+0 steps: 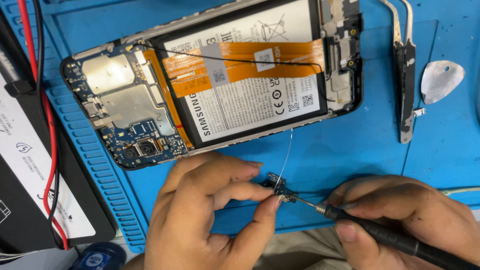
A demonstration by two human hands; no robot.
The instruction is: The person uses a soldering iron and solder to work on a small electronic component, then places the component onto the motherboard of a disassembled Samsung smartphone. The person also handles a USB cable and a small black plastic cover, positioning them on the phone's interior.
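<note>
An opened phone point(210, 80) lies on the blue work mat point(350, 145), showing its white battery, orange flex ribbon and blue circuit board. Below it my left hand point(210, 210) pinches a small dark board part point(278, 186) between thumb and forefinger. My right hand point(405, 220) grips a black soldering iron point(390, 237), with its metal tip touching that small part. A thin strand of solder wire point(286, 155) rises from the part toward the phone's lower edge.
Metal tweezers point(406, 75) and a silver pick point(441, 80) rest on the mat at the upper right. At the left stands a black and white device point(30, 175) with red and black cables point(47, 150). A blue cap point(100, 257) sits at the bottom left.
</note>
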